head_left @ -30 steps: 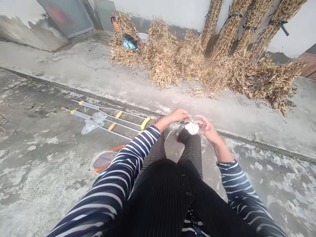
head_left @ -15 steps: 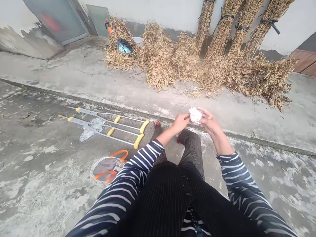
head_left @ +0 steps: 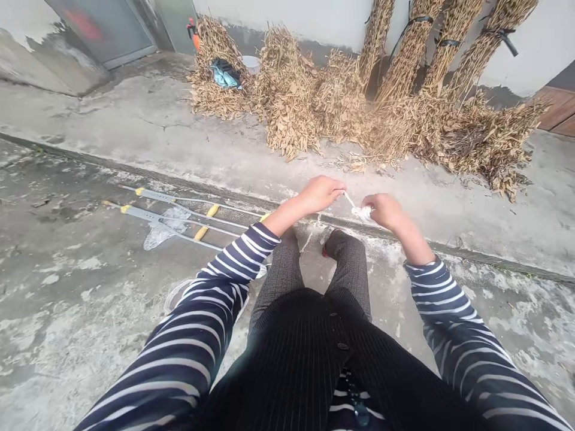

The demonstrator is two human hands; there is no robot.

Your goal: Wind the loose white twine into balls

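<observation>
Both my hands are raised in front of my knees. My right hand [head_left: 384, 211] is closed round a small white crumpled wad [head_left: 363, 211], perhaps cloth or string. My left hand [head_left: 320, 193] is pinched on a thin white strand [head_left: 349, 200] that runs from the wad to its fingers. The two hands are a short way apart with the strand stretched between them. My striped sleeves and dark trousers fill the lower part of the view.
A pair of metal crutches with yellow grips [head_left: 179, 215] lies on the wet concrete to my left, with a clear plastic bag [head_left: 159, 230] on them. Dried plant bundles [head_left: 359, 102] lean against the far wall. A kerb line [head_left: 471, 254] crosses ahead.
My hands dropped slightly and drew apart. The left hand turned knuckles up and pulled a strand out of the wad, which is now mostly hidden in the right fist.
</observation>
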